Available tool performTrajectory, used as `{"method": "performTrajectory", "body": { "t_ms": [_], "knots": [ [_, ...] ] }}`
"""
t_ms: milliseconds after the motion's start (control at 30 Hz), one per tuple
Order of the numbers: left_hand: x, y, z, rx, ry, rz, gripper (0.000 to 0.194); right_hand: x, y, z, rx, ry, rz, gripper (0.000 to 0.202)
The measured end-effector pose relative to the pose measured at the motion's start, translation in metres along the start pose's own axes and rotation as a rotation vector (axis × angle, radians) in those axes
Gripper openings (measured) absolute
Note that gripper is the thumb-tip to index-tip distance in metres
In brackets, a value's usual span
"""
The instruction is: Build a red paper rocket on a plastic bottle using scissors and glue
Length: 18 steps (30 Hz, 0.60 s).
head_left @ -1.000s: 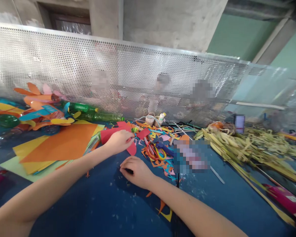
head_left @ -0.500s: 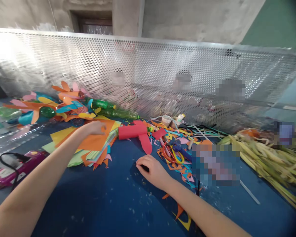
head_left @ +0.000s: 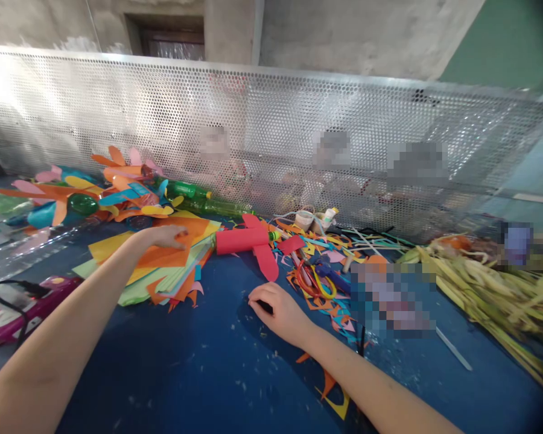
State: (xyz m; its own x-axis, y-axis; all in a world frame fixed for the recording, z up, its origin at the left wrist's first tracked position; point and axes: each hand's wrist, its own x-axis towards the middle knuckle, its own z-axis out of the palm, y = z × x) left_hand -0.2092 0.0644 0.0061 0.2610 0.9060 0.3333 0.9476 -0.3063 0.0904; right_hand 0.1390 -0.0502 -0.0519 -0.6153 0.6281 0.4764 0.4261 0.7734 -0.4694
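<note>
Reaching over orange paper [head_left: 163, 258], the left hand [head_left: 163, 235] splays its fingers [head_left: 175, 231] while the right hand [head_left: 283, 310] lies loosely clenched.

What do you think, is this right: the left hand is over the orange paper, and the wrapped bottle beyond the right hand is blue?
One thing is wrong: the head view shows that the wrapped bottle is red, not blue. The rest stands: the left hand is over the orange paper, and the wrapped bottle lies beyond the right hand.
</note>
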Motion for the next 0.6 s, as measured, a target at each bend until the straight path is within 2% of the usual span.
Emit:
{"method": "performTrajectory", "body": {
  "t_ms": [100,167,233,300,400,433,500,533,600],
  "knots": [
    [0.002,0.003,-0.013,-0.050,-0.052,-0.031,0.031,0.000,0.000,-0.001,-0.005,-0.002,-0.001,0.015],
    [0.005,0.009,-0.027,-0.066,-0.009,-0.072,0.027,0.000,0.000,-0.001,-0.012,-0.008,0.000,0.015],
    [0.006,0.021,-0.043,-0.069,0.106,-0.121,0.028,0.000,0.000,0.000,-0.018,-0.013,0.000,0.014],
    [0.006,0.041,-0.057,-0.071,0.258,-0.176,0.031,0.000,0.001,0.001,-0.026,-0.015,-0.004,0.015],
    [0.000,0.087,-0.071,-0.094,0.468,-0.205,0.035,-0.001,0.000,0.001,-0.078,-0.014,-0.046,0.017],
    [-0.004,0.105,-0.071,-0.173,0.543,-0.185,0.032,-0.002,-0.002,-0.001,-0.112,-0.018,-0.082,0.018],
    [-0.013,0.140,-0.065,-0.307,0.510,-0.006,0.029,-0.004,-0.010,-0.006,-0.199,-0.039,-0.230,0.020],
    [-0.018,0.157,-0.058,-0.362,0.457,0.081,0.028,-0.006,-0.016,-0.009,-0.255,-0.062,-0.334,0.022],
    [-0.028,0.185,-0.038,-0.423,0.266,0.249,0.026,-0.009,-0.030,-0.016,-0.385,-0.117,-0.597,0.023]
  ]
}}
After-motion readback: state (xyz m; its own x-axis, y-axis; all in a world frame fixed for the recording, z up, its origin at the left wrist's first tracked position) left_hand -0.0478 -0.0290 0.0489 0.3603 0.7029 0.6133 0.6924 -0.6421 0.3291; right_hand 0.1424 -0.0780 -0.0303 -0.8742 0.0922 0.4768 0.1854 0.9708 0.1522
